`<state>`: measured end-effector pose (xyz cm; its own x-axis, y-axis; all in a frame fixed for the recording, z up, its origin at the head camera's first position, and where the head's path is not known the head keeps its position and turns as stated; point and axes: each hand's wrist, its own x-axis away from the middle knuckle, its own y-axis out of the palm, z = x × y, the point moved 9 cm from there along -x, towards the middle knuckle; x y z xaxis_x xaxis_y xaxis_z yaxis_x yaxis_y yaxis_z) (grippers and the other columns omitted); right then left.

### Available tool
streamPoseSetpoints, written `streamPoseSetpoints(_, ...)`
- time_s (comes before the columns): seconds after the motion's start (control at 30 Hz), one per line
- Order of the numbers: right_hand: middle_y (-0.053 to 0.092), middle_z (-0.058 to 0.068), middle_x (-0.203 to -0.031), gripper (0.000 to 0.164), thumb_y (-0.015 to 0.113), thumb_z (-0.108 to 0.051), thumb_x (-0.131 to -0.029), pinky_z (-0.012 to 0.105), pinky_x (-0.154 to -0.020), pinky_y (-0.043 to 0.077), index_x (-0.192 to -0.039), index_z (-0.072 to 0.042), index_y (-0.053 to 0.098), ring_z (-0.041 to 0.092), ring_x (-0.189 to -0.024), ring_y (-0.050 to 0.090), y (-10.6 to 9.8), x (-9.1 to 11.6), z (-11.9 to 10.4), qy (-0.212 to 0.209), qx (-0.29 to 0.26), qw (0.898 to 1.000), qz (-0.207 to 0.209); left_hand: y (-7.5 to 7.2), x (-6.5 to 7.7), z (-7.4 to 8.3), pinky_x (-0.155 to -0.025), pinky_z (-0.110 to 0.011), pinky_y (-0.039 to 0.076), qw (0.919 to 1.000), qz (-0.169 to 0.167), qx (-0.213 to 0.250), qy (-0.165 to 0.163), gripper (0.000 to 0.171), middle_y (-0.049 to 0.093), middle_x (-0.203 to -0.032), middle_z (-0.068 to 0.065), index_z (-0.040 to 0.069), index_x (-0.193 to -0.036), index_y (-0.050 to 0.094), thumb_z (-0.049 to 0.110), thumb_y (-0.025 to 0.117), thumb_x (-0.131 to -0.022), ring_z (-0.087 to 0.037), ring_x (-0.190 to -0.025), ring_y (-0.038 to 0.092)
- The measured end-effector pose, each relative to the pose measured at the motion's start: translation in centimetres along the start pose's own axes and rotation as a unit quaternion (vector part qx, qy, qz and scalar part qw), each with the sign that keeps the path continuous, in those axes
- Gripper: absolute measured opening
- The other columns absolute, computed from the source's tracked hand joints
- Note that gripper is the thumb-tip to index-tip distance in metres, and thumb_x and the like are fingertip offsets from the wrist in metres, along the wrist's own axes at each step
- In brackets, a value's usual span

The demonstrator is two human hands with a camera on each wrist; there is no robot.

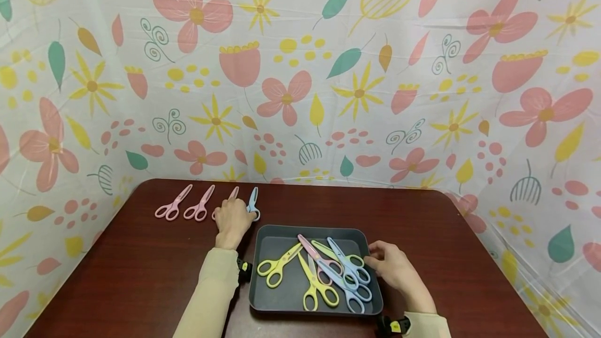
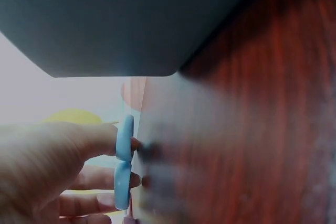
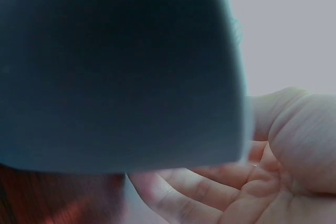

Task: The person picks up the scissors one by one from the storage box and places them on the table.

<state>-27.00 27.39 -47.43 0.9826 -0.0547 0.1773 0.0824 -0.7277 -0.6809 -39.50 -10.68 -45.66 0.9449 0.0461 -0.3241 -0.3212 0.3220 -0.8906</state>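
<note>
Pale sleeves (image 1: 208, 280), nearest the head camera, cover both forearms. The left hand (image 1: 233, 221) pinches the handle loops of blue scissors (image 1: 253, 200) between thumb and fingers, near the back edge of the table (image 1: 141, 270). To the left, three pink scissors (image 1: 176, 202) line up toward its back left corner. The right hand (image 1: 396, 266), fingers loosely bent, is at the right edge of the tray (image 1: 281, 299); whether it grips is hard to tell. Inside, more scissors (image 1: 324, 287) overlap toward that edge.
</note>
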Motion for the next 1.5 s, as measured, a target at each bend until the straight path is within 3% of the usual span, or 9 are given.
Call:
streamPoseSetpoints(0.73, 0.066, 0.005, -0.090, 0.024, 0.068, -0.009, -0.089, 0.035, -0.063, 0.052, -0.112, -0.001, 0.064, 0.019, -0.068, 0.060, 0.0, 0.2, 0.0, -0.002, -0.001, 1.000, 0.007, 0.4, 0.0, -0.2, -0.057, -0.047, 0.041, 0.9994, -0.033, 0.003, -0.009, 0.045, 0.050, -0.061, -0.007, 0.013, -0.051, 0.053, 0.036, 0.082, -0.077, -0.033, -0.071, 0.054)
streamPoseSetpoints(0.83, 0.066, 0.005, -0.090, 0.025, 0.068, -0.009, -0.090, 0.036, -0.063, 0.052, -0.112, 0.000, 0.063, 0.019, -0.068, 0.060, 0.0, 0.2, -0.1, -0.007, -0.001, 1.000, 0.005, 0.0, 0.1, -0.2, -0.061, -0.048, 0.042, 0.9995, -0.029, 0.007, -0.009, 0.043, 0.051, -0.062, -0.006, 0.014, -0.052, 0.055, 0.036, 0.082, -0.077, -0.033, -0.074, 0.054)
streamPoseSetpoints(1.07, 0.066, 0.005, -0.089, 0.025, 0.068, -0.008, -0.090, 0.036, -0.062, 0.052, -0.112, 0.000, 0.063, 0.018, -0.069, 0.062, 0.0, 0.0, -0.1, -0.005, 0.000, 1.000, 0.005, -2.2, 0.2, 0.5, -0.065, -0.050, 0.040, 0.9992, 0.015, 0.038, 0.005, 0.034, 0.055, -0.062, -0.003, 0.014, -0.059, 0.062, 0.033, 0.082, -0.078, -0.033, -0.072, 0.054)
streamPoseSetpoints(1.3, 0.066, 0.005, -0.089, 0.025, 0.067, -0.008, -0.090, 0.036, -0.062, 0.052, -0.113, 0.001, 0.063, 0.018, -0.069, 0.061, 0.0, 0.1, -0.3, -0.007, 0.000, 1.000, 0.001, -2.6, 0.5, 1.1, -0.070, -0.053, 0.041, 0.9981, -0.012, 0.059, 0.010, 0.025, 0.057, -0.066, -0.002, 0.013, -0.069, 0.069, 0.032, 0.079, -0.082, -0.033, -0.079, 0.054)
streamPoseSetpoints(1.5, 0.066, 0.004, -0.087, 0.024, 0.067, -0.009, -0.090, 0.036, -0.062, 0.052, -0.112, 0.001, 0.063, 0.018, -0.068, 0.061, -0.1, 0.1, -0.3, -0.008, 0.003, 1.000, 0.003, -3.4, 0.9, 2.3, -0.068, -0.051, 0.043, 0.9973, -0.017, 0.062, 0.034, 0.020, 0.060, -0.069, -0.001, 0.016, -0.073, 0.071, 0.031, 0.078, -0.083, -0.032, -0.077, 0.057)
